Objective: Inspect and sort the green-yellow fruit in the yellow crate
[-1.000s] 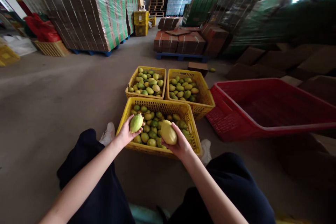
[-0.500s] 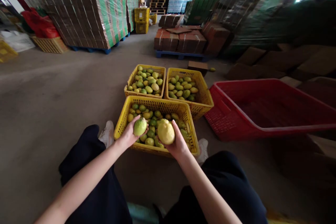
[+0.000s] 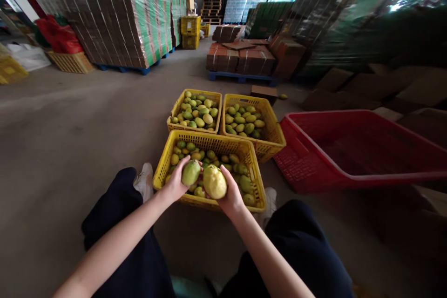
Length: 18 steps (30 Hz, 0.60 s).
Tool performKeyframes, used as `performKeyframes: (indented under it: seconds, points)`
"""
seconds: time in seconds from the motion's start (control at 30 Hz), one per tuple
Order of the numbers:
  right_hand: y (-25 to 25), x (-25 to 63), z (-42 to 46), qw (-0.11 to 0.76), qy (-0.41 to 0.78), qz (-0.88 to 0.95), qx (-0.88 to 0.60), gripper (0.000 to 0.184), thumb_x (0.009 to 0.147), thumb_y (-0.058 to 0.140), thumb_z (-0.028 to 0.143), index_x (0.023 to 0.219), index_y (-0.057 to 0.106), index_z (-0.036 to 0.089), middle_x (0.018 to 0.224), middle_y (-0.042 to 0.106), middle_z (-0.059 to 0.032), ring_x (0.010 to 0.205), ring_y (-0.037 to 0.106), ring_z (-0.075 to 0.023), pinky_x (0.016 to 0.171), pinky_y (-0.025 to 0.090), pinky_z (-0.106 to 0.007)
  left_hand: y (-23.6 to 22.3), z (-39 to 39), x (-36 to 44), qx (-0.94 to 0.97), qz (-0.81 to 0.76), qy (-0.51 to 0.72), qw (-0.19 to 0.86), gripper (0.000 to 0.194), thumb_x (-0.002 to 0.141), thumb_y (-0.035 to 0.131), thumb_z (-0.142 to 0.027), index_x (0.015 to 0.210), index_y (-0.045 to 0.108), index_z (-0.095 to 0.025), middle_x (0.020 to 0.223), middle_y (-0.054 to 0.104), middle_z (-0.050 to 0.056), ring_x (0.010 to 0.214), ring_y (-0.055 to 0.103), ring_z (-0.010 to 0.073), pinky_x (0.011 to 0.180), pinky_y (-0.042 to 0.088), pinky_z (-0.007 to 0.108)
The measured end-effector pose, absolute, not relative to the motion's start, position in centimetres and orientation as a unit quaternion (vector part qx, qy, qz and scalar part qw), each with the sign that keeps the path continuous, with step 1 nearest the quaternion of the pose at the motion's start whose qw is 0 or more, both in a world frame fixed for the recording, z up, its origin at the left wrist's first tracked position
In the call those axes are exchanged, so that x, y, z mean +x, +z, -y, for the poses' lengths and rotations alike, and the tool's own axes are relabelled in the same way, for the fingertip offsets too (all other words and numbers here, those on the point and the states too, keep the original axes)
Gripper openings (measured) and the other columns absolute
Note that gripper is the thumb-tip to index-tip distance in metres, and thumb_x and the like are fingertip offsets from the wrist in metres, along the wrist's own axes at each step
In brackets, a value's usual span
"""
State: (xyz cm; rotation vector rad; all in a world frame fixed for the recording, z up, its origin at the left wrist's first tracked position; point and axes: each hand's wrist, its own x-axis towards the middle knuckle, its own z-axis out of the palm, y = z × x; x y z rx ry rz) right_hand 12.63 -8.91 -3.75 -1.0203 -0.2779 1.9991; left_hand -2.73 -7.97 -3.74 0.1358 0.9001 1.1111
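In my left hand is a green lemon, the fingers wrapped round its far side. My right hand grips a larger, knobbly pale yellow lemon. Both fruits are held close side by side above the near yellow crate. More green and yellow lemons lie loose in that crate, some of them hidden behind my hands. Two more yellow crates stand just beyond it, the left one and the right one, both holding similar fruit.
A large red basket stands to the right, with cardboard behind it. Flattened cartons lie on a blue pallet ahead. A tall wrapped stack rises at the left. My shoes flank the near crate.
Both fruits are now nearer each other; the green one moved slightly right, the yellow one slightly left and turned in my fingers. The view has tilted up a little.
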Motion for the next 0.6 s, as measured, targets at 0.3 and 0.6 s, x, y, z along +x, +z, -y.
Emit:
performKeyframes:
  seconds: [0.3,0.6]
  points:
    - [-3.6,13.4,9.0,0.461,0.806,0.057,-0.367,0.021,0.085,0.064,0.039,0.084,0.066,0.019,0.066,0.072,-0.004,0.056,0.068,-0.0195,0.041,0.048,-0.025,-3.5,8.2,-4.1,0.096,-0.358,0.492,0.788,0.044,0.099,0.047,-0.035,0.138,0.059,-0.017,0.095,0.076,0.01,0.064,0.072,0.0159,0.054,0.058,0.023]
    - [-1.9,17.3,7.7,0.585,0.759,-0.023,-0.285,0.036,0.086,0.046,0.049,0.087,0.069,0.022,0.073,0.068,-0.004,0.06,0.06,-0.0154,0.047,0.049,-0.023,-9.5,11.2,-4.1,0.233,-0.548,0.134,0.792,0.027,0.087,0.054,-0.03,0.083,0.074,-0.013,0.064,0.07,0.01,0.04,0.058,0.0131,0.035,0.038,0.017]
